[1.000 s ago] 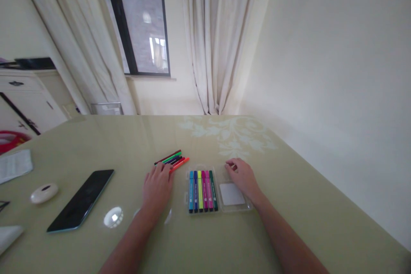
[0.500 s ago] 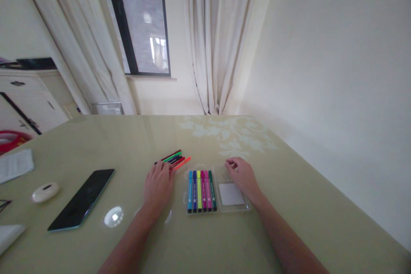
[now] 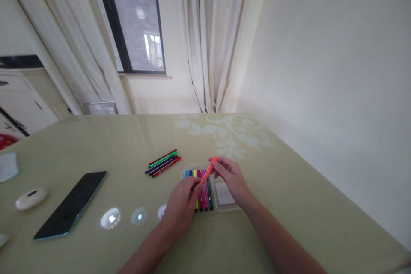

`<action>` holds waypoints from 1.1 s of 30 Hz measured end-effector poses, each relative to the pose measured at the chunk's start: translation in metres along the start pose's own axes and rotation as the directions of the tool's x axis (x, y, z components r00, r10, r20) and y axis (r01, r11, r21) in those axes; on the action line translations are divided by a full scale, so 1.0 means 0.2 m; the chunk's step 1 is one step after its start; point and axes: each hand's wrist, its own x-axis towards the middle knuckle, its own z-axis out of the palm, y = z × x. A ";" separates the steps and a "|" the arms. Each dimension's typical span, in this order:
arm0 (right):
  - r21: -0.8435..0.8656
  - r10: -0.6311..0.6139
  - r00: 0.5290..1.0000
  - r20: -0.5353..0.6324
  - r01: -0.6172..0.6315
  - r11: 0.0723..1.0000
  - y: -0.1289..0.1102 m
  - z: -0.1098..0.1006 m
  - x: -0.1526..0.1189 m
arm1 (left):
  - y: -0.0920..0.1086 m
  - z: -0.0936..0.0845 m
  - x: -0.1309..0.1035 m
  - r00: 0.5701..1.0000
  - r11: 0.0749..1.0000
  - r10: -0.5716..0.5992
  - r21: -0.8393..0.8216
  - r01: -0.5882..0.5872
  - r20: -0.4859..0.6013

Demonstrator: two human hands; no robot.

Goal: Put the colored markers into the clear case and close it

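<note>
An orange marker (image 3: 207,173) is tilted in the air above an open clear plastic case (image 3: 219,209). Its lower end is pinched by my left hand (image 3: 182,197), while the fingers of my right hand (image 3: 230,176) close on its upper end. Under my hands, a row of markers (image 3: 206,199) in blue, yellow, pink and green lies in the left half of the case; my left hand covers part of them. The right half holds a white card (image 3: 224,193), partly behind my right wrist. Left of the case, several loose markers (image 3: 163,163) lie together on the table.
A dark phone (image 3: 71,205) lies on the table (image 3: 128,141) to the left, with a white oval object (image 3: 31,199) beyond it. Paper (image 3: 8,167) sits at the far left. Behind the table are curtains (image 3: 212,38), and a wall (image 3: 321,72) rises along the right.
My left hand has brought the orange marker from the loose pile over to the case. My right hand has moved slightly left and taken its upper end. The view has shifted a little right.
</note>
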 end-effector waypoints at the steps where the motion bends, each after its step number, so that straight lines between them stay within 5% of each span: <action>1: 0.022 0.013 0.999 -0.042 -0.012 1.000 0.00 -0.02 0.01 | -0.01 0.01 -0.01 0.998 0.996 0.061 0.068 -0.062 0.026; 6: 0.004 0.093 0.984 -0.151 -0.094 0.996 0.01 -0.15 0.06 | -0.03 0.03 -0.04 0.950 0.891 0.248 0.341 -0.301 0.190; 15: -0.255 0.239 0.970 0.040 -0.222 0.941 0.10 -0.15 0.07 | -0.04 -0.02 -0.03 0.951 0.852 0.244 0.426 -0.304 0.190; 27: -0.389 0.171 0.985 0.030 -0.146 0.909 0.13 -0.11 0.04 | 0.01 0.01 -0.04 0.884 0.823 0.357 0.347 -0.450 0.301; 33: -0.672 0.027 0.994 0.108 0.053 0.739 0.11 -0.07 0.02 | 0.01 0.03 -0.04 0.887 0.837 0.352 0.323 -0.441 0.298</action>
